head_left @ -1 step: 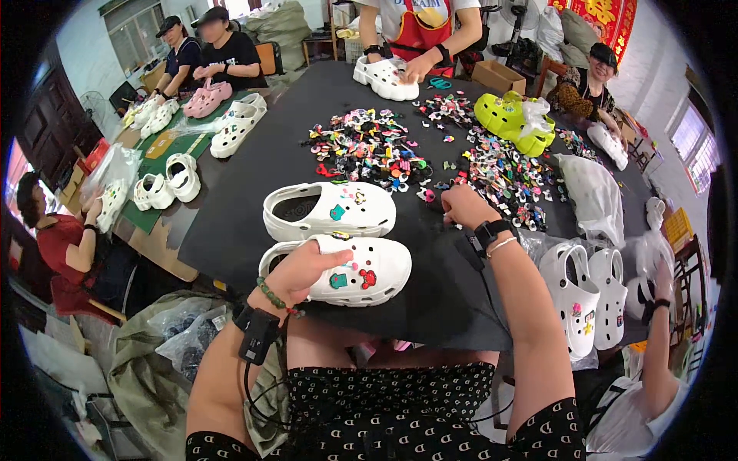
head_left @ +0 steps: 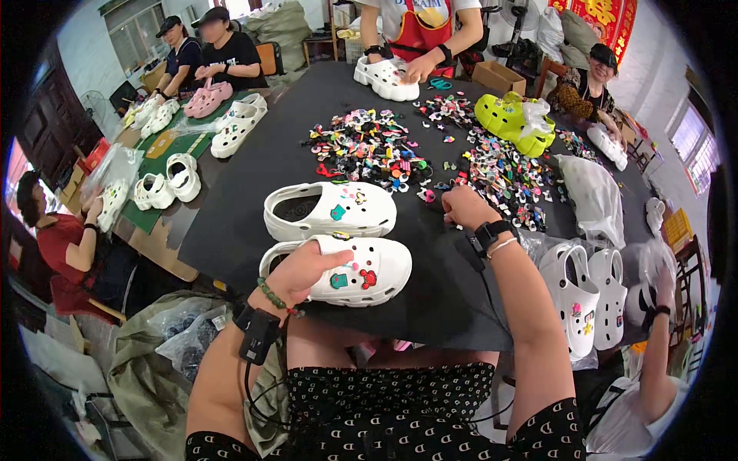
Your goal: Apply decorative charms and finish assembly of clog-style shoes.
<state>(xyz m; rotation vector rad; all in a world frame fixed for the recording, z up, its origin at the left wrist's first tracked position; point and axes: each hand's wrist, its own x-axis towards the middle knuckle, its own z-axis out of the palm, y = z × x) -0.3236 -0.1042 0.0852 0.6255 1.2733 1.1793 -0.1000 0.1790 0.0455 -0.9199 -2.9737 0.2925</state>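
Observation:
My left hand [head_left: 296, 270] is closed round the nearer white clog [head_left: 388, 265], thumb lying over its top by the opening. That clog carries a red charm, a green one and a few smaller ones. Just behind it rests a matching white clog [head_left: 377, 207], its toe also to the right, with a green charm and others on top. My right hand [head_left: 470, 207] is at the near edge of a heap of mixed colourful shoe charms [head_left: 503, 173]. Its fingers are curled together, pointing down; whatever they hold is hidden. A second charm heap [head_left: 369, 146] lies farther left.
A pair of decorated white clogs [head_left: 570, 303] stands at the right edge of the black table [head_left: 231, 223]. Beyond the charms are lime-green clogs [head_left: 511, 123] and a plastic-wrapped bundle [head_left: 592, 196]. Across the table a person in a red apron [head_left: 421, 38] handles a white clog [head_left: 384, 79]. Others work around.

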